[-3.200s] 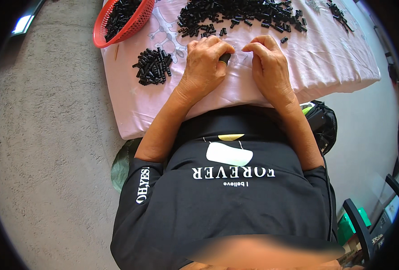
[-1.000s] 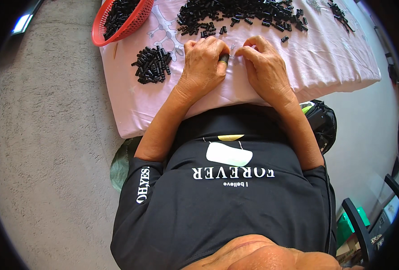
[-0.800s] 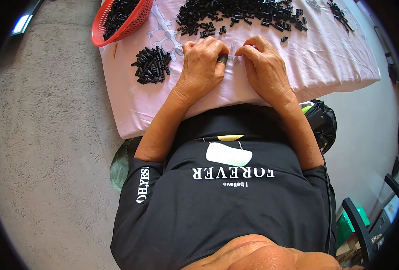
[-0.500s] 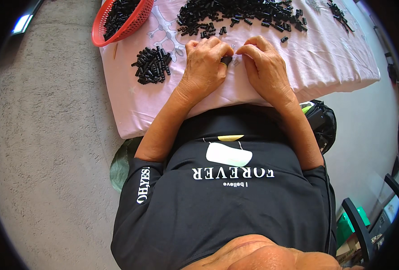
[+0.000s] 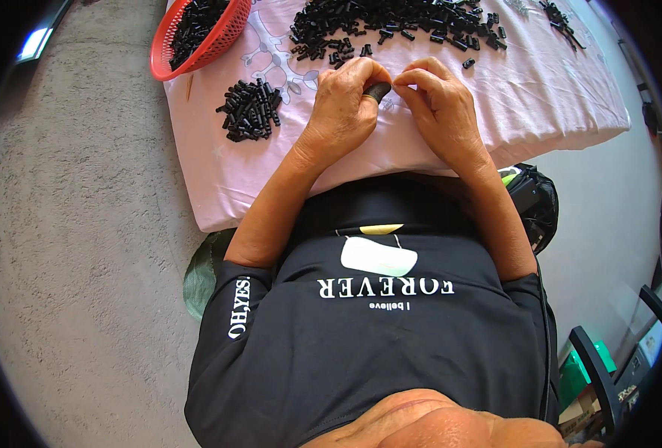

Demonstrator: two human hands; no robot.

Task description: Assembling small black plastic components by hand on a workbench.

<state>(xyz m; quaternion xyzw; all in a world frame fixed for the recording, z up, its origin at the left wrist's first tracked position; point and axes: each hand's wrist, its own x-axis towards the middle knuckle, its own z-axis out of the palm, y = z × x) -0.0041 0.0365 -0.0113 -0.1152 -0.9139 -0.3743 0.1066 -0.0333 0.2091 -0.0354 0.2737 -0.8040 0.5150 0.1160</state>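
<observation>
Hands curled inward, we work over a pink cloth, left hand and right hand nearly meeting. Thumb and forefinger are drawn narrow on each; whether the tips grip anything, we cannot tell. A dark, rounded, dull-surfaced cover sits at our left thumb. For close fingertip work like this, we judge it best to rest the wrists, hold the left side steady and keep the right hand's movements small and light. Small black tubular pieces lie in a mound to our left, with a wider heap ahead and more inside a tilted red basket of perforated plastic. They look hard and smooth, some stepped along their sides. Beneath, the printed cloth ripples in soft folds, where loose pieces could probably roll.
</observation>
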